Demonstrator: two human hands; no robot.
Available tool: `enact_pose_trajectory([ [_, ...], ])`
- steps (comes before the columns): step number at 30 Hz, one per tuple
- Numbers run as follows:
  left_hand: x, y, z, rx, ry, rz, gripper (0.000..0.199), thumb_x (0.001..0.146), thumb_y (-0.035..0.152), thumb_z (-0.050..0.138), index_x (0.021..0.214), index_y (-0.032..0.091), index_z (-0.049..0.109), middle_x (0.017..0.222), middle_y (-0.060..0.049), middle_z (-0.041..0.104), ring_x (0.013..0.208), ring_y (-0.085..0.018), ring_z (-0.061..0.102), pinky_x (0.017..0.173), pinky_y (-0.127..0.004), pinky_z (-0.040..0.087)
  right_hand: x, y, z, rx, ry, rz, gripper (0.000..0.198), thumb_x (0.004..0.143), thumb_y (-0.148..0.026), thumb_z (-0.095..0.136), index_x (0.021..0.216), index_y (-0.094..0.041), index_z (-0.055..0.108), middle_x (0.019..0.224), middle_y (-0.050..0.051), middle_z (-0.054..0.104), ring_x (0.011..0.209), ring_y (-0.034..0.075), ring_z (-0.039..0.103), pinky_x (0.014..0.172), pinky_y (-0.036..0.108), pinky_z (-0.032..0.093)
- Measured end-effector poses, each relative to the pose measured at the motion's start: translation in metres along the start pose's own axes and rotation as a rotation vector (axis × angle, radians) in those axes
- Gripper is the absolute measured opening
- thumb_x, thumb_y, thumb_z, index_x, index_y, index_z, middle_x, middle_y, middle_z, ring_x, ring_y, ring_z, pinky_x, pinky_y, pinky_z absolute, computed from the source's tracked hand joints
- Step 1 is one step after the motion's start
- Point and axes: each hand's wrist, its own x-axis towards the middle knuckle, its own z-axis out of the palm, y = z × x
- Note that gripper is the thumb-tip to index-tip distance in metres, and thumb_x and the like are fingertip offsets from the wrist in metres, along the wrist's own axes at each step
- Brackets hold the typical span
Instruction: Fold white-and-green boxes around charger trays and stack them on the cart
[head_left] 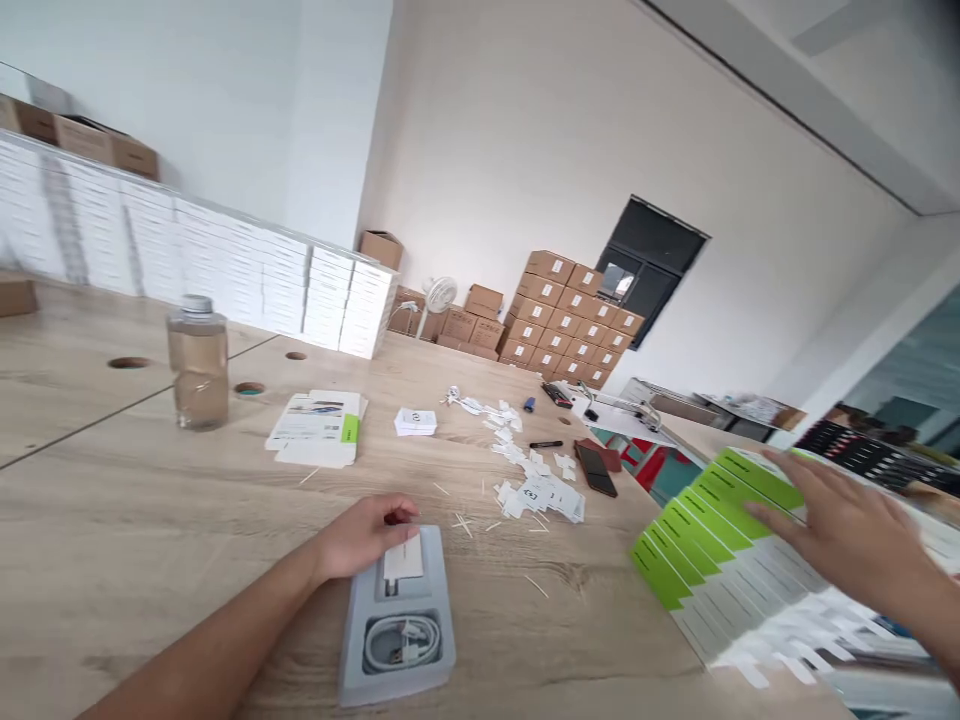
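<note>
My left hand [365, 537] rests on the far end of a grey tray [397, 618] lying on the wooden table [150, 520]; its fingers touch a white charger block [403, 563] set in the tray. A coiled white cable [401, 641] sits in the tray's near pocket. My right hand [832, 520], fingers spread, lies flat on a fanned stack of flat green-and-white box sleeves [720, 560] at the table's right edge.
A bottle of brownish liquid [198, 362] stands at the left. Flat printed cartons [319, 428], a small white box [415, 422], scattered white labels [536, 485], a dark phone [596, 470] and a marker [546, 444] lie further out. White boxes [225, 270] and brown cartons [570, 320] are stacked behind.
</note>
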Motion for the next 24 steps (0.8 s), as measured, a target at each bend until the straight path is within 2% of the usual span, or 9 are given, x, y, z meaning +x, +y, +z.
enact_pose_trajectory([
  [2, 0.001, -0.004, -0.002, -0.064, -0.046, -0.012, 0.035, 0.079, 0.043, 0.057, 0.104, 0.019, 0.064, 0.101, -0.005, 0.067, 0.097, -0.021, 0.061, 0.085, -0.029, 0.045, 0.003, -0.059, 0.013, 0.062, -0.134, -0.082, 0.068, 0.079, -0.061, 0.049, 0.137, -0.029, 0.042, 0.143, 0.012, 0.042, 0.133, 0.039, 0.034, 0.109, 0.057, 0.026],
  [4, -0.001, -0.004, -0.003, -0.096, -0.104, -0.002, 0.033, 0.079, 0.038, 0.059, 0.104, 0.019, 0.065, 0.103, -0.004, 0.068, 0.098, -0.021, 0.061, 0.086, -0.029, 0.045, 0.004, -0.122, 0.030, 0.212, -0.316, -0.132, 0.062, 0.083, -0.059, 0.046, 0.136, -0.028, 0.044, 0.145, 0.007, 0.042, 0.135, 0.032, 0.035, 0.109, 0.051, 0.031],
  [8, -0.003, -0.002, -0.004, -0.056, -0.138, 0.025, 0.030, 0.074, 0.032, 0.062, 0.101, 0.019, 0.068, 0.100, -0.003, 0.069, 0.092, -0.019, 0.062, 0.079, -0.026, 0.046, 0.004, -0.224, 0.076, 0.479, -0.510, -0.223, 0.051, 0.083, -0.049, 0.051, 0.127, -0.023, 0.055, 0.140, 0.008, 0.048, 0.130, 0.028, 0.042, 0.105, 0.045, 0.037],
  [12, -0.001, -0.009, -0.010, 0.034, 0.056, -0.018, 0.028, 0.078, 0.035, 0.055, 0.095, 0.017, 0.068, 0.086, -0.004, 0.069, 0.079, -0.017, 0.061, 0.068, -0.025, 0.044, 0.003, -0.306, 0.120, 0.785, -0.574, -0.370, 0.038, 0.085, -0.042, 0.052, 0.116, -0.024, 0.064, 0.129, 0.007, 0.059, 0.120, 0.027, 0.052, 0.093, 0.040, 0.047],
  [16, -0.003, -0.019, -0.025, 0.187, 0.249, -0.064, 0.017, 0.073, 0.031, 0.054, 0.073, 0.018, 0.066, 0.069, -0.003, 0.063, 0.065, -0.018, 0.055, 0.061, -0.027, 0.036, 0.023, -0.400, 0.153, 0.902, -0.573, -0.463, 0.029, 0.089, -0.032, 0.047, 0.104, -0.022, 0.069, 0.111, 0.006, 0.069, 0.107, 0.024, 0.061, 0.094, 0.038, 0.045],
  [18, -0.006, -0.021, -0.030, 0.237, 0.279, -0.077, 0.013, 0.069, 0.029, 0.057, 0.064, 0.019, 0.063, 0.065, -0.003, 0.062, 0.063, -0.018, 0.053, 0.061, -0.028, 0.033, 0.039, -0.447, 0.167, 0.908, -0.575, -0.494, 0.027, 0.089, -0.028, 0.050, 0.108, -0.021, 0.067, 0.113, 0.006, 0.068, 0.109, 0.024, 0.059, 0.097, 0.038, 0.043],
  [20, -0.008, -0.022, -0.032, 0.254, 0.279, -0.080, 0.010, 0.065, 0.027, 0.059, 0.060, 0.019, 0.062, 0.064, -0.003, 0.063, 0.062, -0.018, 0.053, 0.061, -0.028, 0.033, 0.053, -0.486, 0.180, 0.903, -0.580, -0.524, 0.035, 0.086, -0.025, 0.057, 0.120, -0.019, 0.059, 0.126, 0.008, 0.060, 0.118, 0.026, 0.053, 0.101, 0.042, 0.039],
  [22, -0.011, -0.022, -0.031, 0.241, 0.271, -0.083, 0.007, 0.062, 0.025, 0.061, 0.056, 0.020, 0.061, 0.060, -0.002, 0.062, 0.060, -0.017, 0.053, 0.059, -0.027, 0.033, 0.060, -0.513, 0.190, 0.894, -0.610, -0.568, 0.042, 0.086, -0.028, 0.060, 0.127, -0.019, 0.052, 0.135, 0.009, 0.051, 0.122, 0.027, 0.048, 0.103, 0.048, 0.037],
  [24, -0.012, -0.020, -0.031, 0.200, 0.281, -0.092, 0.008, 0.057, 0.022, 0.064, 0.051, 0.019, 0.060, 0.053, -0.001, 0.059, 0.056, -0.017, 0.051, 0.057, -0.027, 0.033, 0.061, -0.526, 0.196, 0.881, -0.659, -0.613, 0.040, 0.088, -0.031, 0.059, 0.125, -0.018, 0.052, 0.134, 0.010, 0.049, 0.119, 0.027, 0.050, 0.099, 0.051, 0.040],
])
